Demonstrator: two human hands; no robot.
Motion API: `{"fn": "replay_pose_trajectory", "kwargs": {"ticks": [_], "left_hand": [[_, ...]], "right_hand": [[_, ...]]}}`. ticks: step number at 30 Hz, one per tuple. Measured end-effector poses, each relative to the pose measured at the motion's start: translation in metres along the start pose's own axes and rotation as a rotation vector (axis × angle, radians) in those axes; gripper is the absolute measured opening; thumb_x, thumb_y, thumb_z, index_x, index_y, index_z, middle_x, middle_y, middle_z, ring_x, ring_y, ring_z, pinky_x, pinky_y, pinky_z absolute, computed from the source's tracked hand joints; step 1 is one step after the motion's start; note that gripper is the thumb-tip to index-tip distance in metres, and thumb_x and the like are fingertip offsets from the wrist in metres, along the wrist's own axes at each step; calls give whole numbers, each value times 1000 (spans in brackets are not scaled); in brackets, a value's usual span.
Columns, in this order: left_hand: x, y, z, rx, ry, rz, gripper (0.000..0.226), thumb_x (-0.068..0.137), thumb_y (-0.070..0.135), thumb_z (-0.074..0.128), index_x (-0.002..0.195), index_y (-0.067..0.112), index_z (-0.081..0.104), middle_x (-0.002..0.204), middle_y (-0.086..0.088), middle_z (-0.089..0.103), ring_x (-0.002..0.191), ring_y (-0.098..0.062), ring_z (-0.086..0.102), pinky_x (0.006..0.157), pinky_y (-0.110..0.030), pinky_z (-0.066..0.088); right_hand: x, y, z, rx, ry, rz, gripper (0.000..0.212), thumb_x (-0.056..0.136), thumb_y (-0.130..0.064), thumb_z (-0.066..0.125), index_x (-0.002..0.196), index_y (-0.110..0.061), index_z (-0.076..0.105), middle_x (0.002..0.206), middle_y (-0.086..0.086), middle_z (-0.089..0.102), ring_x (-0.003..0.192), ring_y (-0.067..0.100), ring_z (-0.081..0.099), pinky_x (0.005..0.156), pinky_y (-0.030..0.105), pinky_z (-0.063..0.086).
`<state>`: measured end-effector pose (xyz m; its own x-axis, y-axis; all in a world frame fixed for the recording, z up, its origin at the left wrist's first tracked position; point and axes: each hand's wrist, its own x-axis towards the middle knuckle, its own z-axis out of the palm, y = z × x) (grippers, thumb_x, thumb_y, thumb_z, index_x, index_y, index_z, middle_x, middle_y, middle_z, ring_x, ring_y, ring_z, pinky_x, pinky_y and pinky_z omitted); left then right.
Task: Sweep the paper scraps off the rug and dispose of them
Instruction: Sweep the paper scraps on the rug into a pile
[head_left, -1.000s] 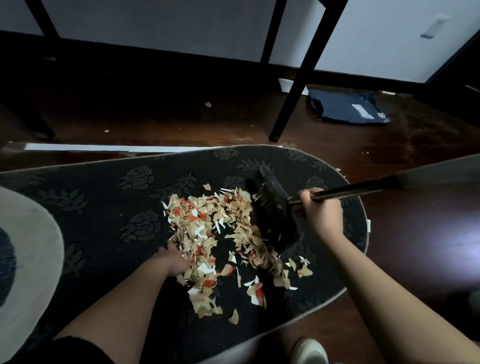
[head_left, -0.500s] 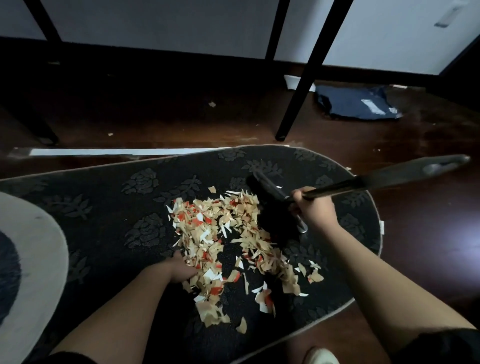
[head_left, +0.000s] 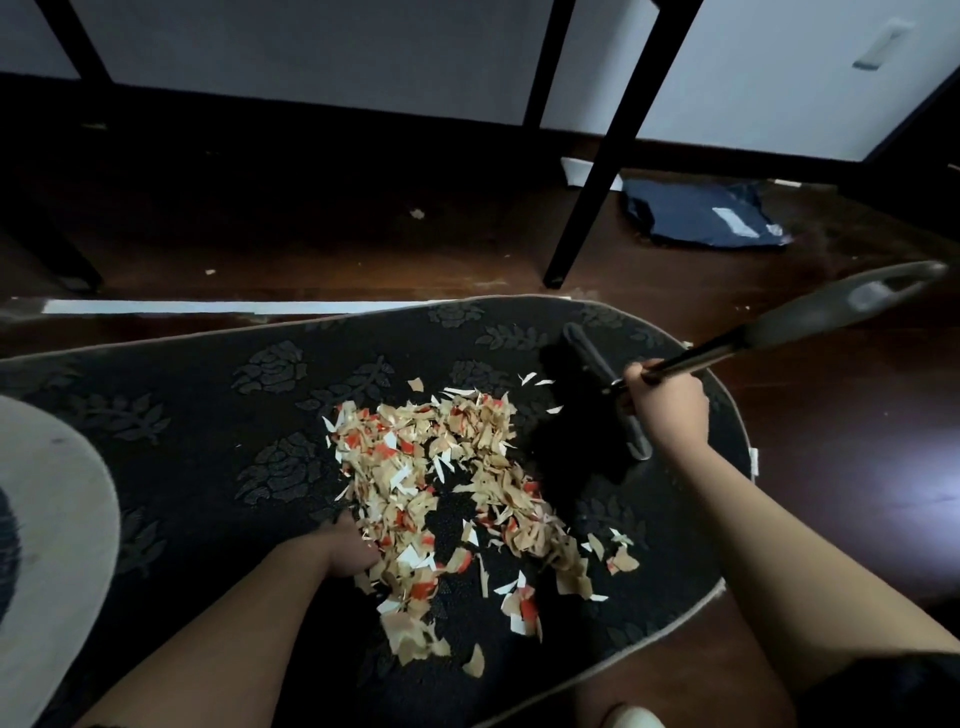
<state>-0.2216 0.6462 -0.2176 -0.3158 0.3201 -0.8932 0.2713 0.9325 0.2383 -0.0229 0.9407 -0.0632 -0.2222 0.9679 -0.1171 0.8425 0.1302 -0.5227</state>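
Note:
A pile of tan, red and white paper scraps (head_left: 441, 483) lies on the dark flower-patterned rug (head_left: 218, 426). My right hand (head_left: 667, 408) grips the thin handle of a black brush (head_left: 587, 415), whose head stands on the rug just right of the pile. The grey handle end (head_left: 852, 304) points up and to the right. My left hand (head_left: 337, 545) rests low at the pile's left edge with its fingers buried in scraps. What it holds, if anything, is hidden. A few stray scraps (head_left: 621, 556) lie to the right.
Black table legs (head_left: 587, 208) stand on the dark wooden floor beyond the rug. A blue bag (head_left: 706, 213) lies behind them and a white strip (head_left: 234, 307) runs along the rug's far edge. A pale round mat (head_left: 47, 545) lies at left, a shoe tip (head_left: 631, 717) below.
The brush head has drawn back to the right, away from the pile, leaving a gap. My right hand moved with it. My left hand stays at the pile's left edge.

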Motion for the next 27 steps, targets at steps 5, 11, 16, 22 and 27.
{"fn": "replay_pose_trajectory", "kwargs": {"ticks": [5, 11, 16, 22, 27], "left_hand": [[5, 1, -4, -48, -10, -9, 96, 86, 39, 61, 153, 9, 0, 156, -16, 21, 141, -32, 30, 115, -41, 31], [7, 0, -4, -45, 18, -8, 90, 87, 37, 62, 153, 8, 8, 152, -15, 32, 135, -29, 38, 111, -36, 35], [4, -2, -6, 13, 56, 13, 92, 87, 47, 61, 153, 7, 11, 155, -15, 27, 140, -29, 32, 114, -35, 30], [3, -3, -8, 100, 101, -21, 92, 86, 51, 60, 152, 7, 14, 155, -17, 23, 141, -32, 30, 114, -38, 31], [3, -3, -10, 135, 99, -17, 95, 85, 57, 57, 152, 8, 12, 156, -17, 21, 142, -32, 28, 115, -37, 30]], "right_hand": [[3, -1, 20, 82, -64, 65, 29, 88, -32, 50, 89, -12, 70, 85, 9, 70, 77, 28, 63, 64, 31, 45], [-19, 9, 16, 223, -300, -156, 20, 90, -20, 52, 82, -19, 70, 66, 2, 72, 67, 22, 71, 66, 40, 57], [-17, 6, -19, 192, -279, -283, 25, 92, -12, 51, 75, -16, 69, 62, 5, 71, 57, 17, 68, 59, 32, 54], [1, -2, -11, 74, -140, -172, 24, 91, -27, 51, 71, -21, 63, 59, -4, 67, 69, 16, 67, 71, 34, 51], [-24, -13, 30, 43, -241, -212, 21, 94, -27, 50, 75, -25, 59, 72, -8, 63, 71, 12, 59, 56, 22, 39]]}}
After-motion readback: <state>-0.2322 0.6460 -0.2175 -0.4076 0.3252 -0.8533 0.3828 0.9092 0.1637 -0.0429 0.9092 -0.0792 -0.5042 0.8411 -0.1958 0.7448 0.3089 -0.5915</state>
